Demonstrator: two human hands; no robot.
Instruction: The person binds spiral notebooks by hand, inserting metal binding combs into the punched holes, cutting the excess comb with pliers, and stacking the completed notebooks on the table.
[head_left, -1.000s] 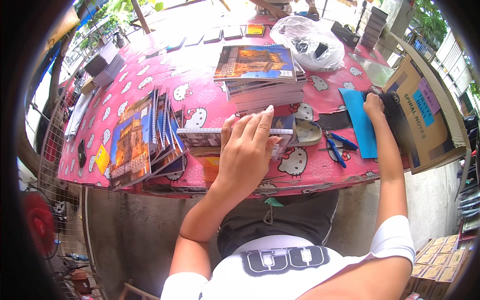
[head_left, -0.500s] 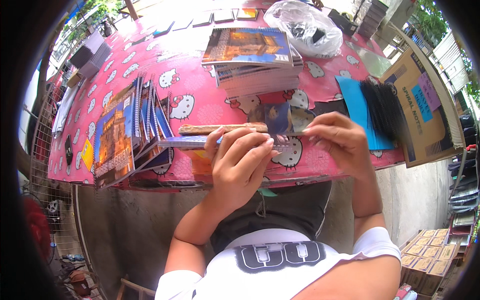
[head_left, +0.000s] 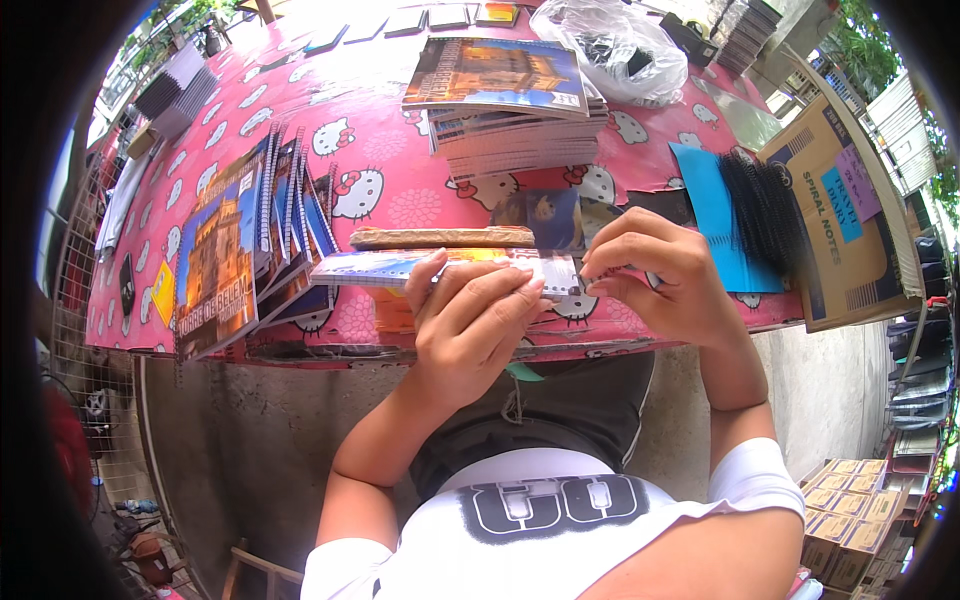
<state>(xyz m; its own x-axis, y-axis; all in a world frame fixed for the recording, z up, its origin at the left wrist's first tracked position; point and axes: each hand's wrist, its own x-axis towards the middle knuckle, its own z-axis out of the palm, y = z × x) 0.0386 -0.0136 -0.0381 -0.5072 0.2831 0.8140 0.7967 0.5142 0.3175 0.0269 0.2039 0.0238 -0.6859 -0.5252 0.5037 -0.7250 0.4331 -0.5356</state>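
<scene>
Pink covering with white cartoon cat faces lies over a wide counter (head_left: 385, 155). At its near edge, a person's left hand (head_left: 462, 330) rests on a notebook (head_left: 365, 265) with a row of holes along its edge, fingers close together and bent over it, holding it. At the notebook's right end, the right hand (head_left: 670, 265) curls, thumb and forefinger drawn near each other; whether they pinch a thin coil, I cannot tell. Just beyond the notebook lies a brown bar (head_left: 440, 237). Farther back stands a notebook stack (head_left: 515, 140); left, a fanned notebook pile (head_left: 220, 250); right, black coils (head_left: 765, 215) on a blue sheet (head_left: 705, 190), beside a cardboard box (head_left: 840, 220)
</scene>
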